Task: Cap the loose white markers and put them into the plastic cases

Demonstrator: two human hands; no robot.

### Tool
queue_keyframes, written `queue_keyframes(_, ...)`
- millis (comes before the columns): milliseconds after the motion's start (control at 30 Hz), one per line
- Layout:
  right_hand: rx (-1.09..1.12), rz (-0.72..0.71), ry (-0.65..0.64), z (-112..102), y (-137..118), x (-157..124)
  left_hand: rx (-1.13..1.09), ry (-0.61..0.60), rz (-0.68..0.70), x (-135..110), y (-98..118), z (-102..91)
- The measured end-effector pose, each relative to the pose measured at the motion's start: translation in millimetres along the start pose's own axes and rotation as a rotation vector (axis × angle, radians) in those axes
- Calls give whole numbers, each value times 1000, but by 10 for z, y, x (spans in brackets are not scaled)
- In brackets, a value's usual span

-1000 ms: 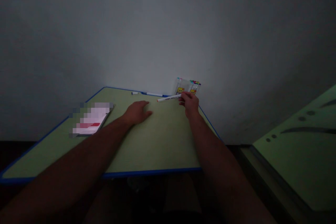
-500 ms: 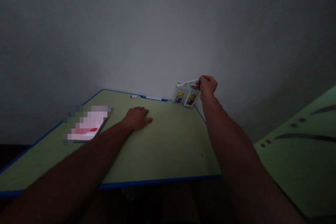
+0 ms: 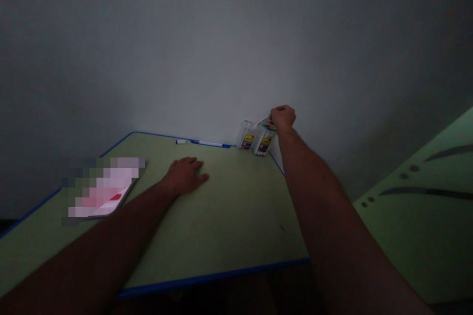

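Note:
At the back right corner of the table, my right hand (image 3: 284, 117) pinches a white marker (image 3: 263, 120), which slants down to the left. Its lower end is over a clear marker case (image 3: 247, 137) with a yellow label. A second marker case (image 3: 264, 141), with coloured tops showing, stands just to the right, below my fingers. My left hand (image 3: 184, 175) lies flat on the green table (image 3: 221, 216), fingers spread and holding nothing.
A white marker (image 3: 210, 143) and its separate cap (image 3: 181, 142) lie along the blue back edge by the wall. Further left is a blurred-out book or pad (image 3: 120, 192). A green panel with dark markings (image 3: 424, 216) stands at the right.
The marker in my right hand has tipped more steeply, its far end lowered towards the left case. The whole view has shifted slightly; my left hand stays flat on the table.

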State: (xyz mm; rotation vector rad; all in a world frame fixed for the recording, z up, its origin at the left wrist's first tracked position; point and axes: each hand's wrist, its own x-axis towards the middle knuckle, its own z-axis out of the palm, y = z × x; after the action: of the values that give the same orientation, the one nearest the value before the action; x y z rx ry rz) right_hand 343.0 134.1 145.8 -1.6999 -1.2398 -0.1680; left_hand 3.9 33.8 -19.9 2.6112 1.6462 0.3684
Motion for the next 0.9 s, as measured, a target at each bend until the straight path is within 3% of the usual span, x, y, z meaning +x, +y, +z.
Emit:
queue_keyframes(100,2,60,30,94,4,-37,5,-1,7,0,-1,-4)
queue_keyframes(233,-5,61,-49,244,28,-78,1,7,-2,4,-14,15)
queue_keyframes(667,-240,-140,-195,471,-8,-102,-37,18,-24,-4,-16,35)
queue_keyframes(900,-283,-171,-273,509,-10,-45,-30,25,-16,1,-9,30)
